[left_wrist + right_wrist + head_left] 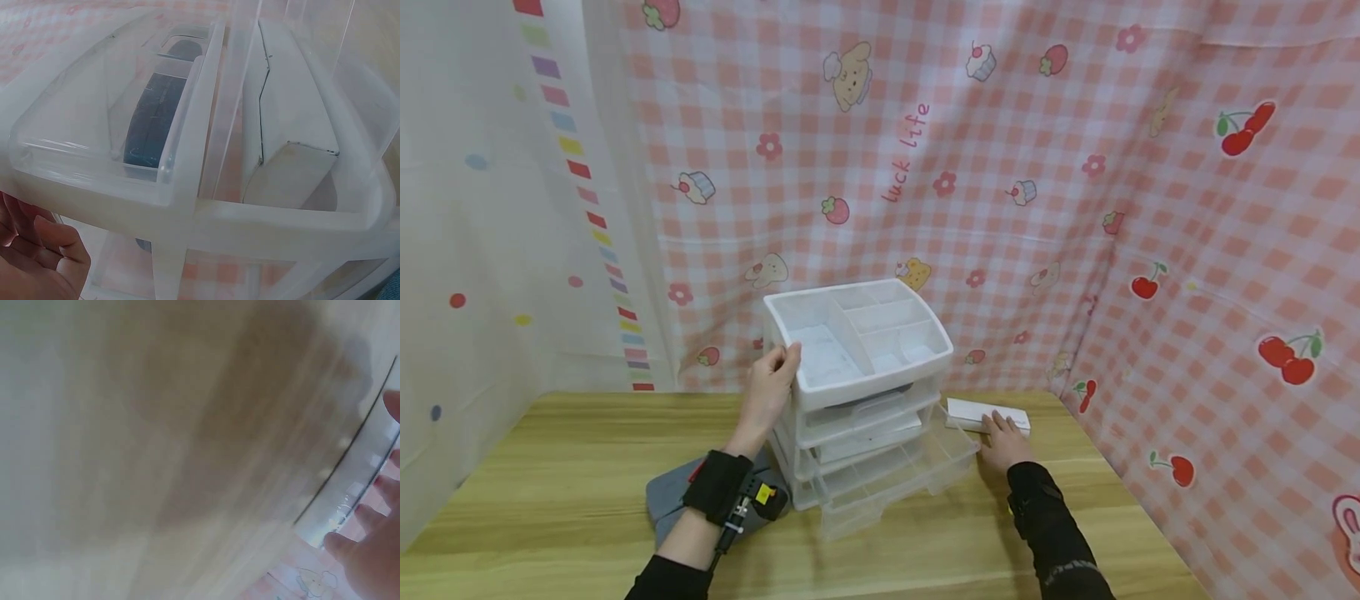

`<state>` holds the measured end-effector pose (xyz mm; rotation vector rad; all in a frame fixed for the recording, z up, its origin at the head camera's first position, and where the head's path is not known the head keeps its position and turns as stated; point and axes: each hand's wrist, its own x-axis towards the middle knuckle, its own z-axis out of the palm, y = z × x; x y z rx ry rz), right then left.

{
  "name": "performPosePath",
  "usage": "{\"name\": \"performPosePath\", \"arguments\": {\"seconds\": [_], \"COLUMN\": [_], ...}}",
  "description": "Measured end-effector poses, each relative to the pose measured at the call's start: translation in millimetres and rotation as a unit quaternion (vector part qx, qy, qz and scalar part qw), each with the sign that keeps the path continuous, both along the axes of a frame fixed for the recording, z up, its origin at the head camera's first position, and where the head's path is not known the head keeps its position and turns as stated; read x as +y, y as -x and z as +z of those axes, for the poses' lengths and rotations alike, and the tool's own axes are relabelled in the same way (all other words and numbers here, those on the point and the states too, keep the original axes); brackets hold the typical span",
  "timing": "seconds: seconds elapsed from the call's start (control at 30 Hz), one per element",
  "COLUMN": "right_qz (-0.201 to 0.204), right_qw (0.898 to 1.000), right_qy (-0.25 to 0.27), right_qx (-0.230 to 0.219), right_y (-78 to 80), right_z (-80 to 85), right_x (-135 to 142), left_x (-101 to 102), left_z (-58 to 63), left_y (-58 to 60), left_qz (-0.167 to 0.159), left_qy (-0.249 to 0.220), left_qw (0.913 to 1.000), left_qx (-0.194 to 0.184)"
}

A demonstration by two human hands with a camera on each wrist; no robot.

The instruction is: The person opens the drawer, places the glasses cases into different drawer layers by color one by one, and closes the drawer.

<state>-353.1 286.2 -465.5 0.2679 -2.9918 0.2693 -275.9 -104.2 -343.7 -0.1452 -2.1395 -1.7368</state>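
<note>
White box [966, 410] on table [572, 475], just beside drawer unit [872, 388]; lower drawer [852, 515] pulled out. Right grip [1006, 444] part-closed across box; left grip [766, 404] pinching unit's top edge. Step, probably: securing box, unit steadied. Next seems to call for clean lift

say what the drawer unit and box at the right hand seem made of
Drawer unit: probably plastic, satin white frame and glossy see-through drawers that catch highlights. White box: smooth, perhaps coated cardboard, judging by its flat faces and crisp edges; plastic remains possible.
</note>
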Motion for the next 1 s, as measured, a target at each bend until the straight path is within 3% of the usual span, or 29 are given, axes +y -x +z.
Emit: {"name": "performPosePath", "arguments": {"seconds": [0.2,0.6,0.8,1.0], "right_qz": [-0.012,-0.023,-0.026,-0.011], "right_qw": [0.999,0.999,0.998,0.998], "right_qy": [-0.009,-0.02,-0.037,-0.052], "right_qx": [-0.037,0.015,0.053,0.046], "right_y": [-3.1,-4.1,-17.4,-37.2], "right_z": [7.0,-3.2,-0.2,10.6], "right_x": [0,-4,-11,-20], "left_x": [0,1,1,1], "left_z": [-1.2,0.4,1.1,0.8], "left_y": [1.4,0.6,0.6,0.4], "left_qz": [-0.005,0.013,0.012,0.019], "left_qy": [-0.001,0.012,0.013,0.009], "left_qw": [1.0,0.9998,0.9998,0.9998], "left_qx": [0.0,-0.006,-0.005,-0.006]}}
